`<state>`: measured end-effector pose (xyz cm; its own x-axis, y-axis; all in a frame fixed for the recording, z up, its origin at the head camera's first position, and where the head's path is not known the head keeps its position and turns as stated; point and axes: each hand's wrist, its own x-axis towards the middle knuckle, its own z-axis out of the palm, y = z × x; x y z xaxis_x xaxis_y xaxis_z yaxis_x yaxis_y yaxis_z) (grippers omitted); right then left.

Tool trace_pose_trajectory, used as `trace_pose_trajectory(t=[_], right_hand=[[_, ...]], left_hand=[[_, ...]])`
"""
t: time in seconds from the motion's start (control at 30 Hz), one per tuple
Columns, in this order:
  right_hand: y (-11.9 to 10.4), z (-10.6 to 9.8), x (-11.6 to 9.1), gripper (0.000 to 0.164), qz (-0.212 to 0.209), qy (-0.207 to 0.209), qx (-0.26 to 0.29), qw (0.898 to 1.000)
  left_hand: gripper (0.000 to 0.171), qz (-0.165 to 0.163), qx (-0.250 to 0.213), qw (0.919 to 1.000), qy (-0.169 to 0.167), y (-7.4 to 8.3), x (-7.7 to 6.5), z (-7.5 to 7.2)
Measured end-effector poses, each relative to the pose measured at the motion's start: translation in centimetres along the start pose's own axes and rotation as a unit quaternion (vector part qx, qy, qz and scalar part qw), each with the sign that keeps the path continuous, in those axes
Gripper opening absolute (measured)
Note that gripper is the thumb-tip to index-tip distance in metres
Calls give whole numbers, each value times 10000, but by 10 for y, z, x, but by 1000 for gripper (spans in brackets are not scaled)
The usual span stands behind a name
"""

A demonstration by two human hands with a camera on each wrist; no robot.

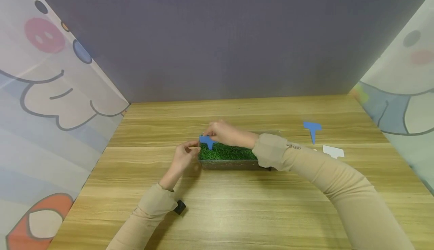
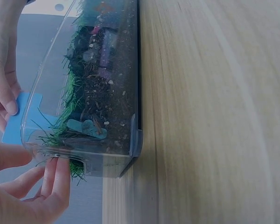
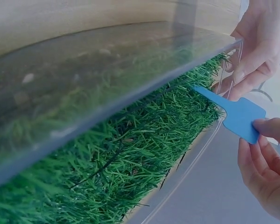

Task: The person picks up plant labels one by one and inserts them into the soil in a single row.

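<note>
A blue T-shaped tag (image 3: 242,117) points stem-down at grass (image 3: 149,130) in a clear box (image 1: 234,165).

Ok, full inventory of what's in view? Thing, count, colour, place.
Table: 1, yellow-brown, under everything
Box: 1, clear, on table
Grass: 1 layer, green, in box
Soil: 1 layer, dark brown, under grass
Teal bit: 1, teal, seen at box wall
Held tag: 1, blue, right hand, box's left end
Loose tag: 1, blue, table's right
White tag: 1, white, near loose tag
Back panel: 1, grey, behind table
Side panels: 2, pale with cartoon prints, left and right
Black block: 1, black, left wrist
Sleeves: 2, beige, both arms
Hands: 2, bare; left at box's left end, right on held tag
</note>
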<state>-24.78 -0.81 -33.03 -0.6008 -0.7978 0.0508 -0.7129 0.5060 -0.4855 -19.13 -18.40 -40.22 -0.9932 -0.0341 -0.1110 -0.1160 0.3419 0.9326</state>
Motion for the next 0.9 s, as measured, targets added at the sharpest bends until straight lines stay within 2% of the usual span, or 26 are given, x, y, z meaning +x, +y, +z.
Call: trace_pose_trajectory(t=[0.3,0.53,0.9], right_hand=[[-1,4,-1,23,-179,-79,2,9998],[-2,5,-1,23,-130,-101,-68,9998],[-4,6,-1,23,-54,-101,-141,9998]], left_hand=[[29,27,4,10000,7,-1,0,0],[30,37,-65,10000,-6,-1,0,0],[31,65,95,9999,-104,1,-2,-1]])
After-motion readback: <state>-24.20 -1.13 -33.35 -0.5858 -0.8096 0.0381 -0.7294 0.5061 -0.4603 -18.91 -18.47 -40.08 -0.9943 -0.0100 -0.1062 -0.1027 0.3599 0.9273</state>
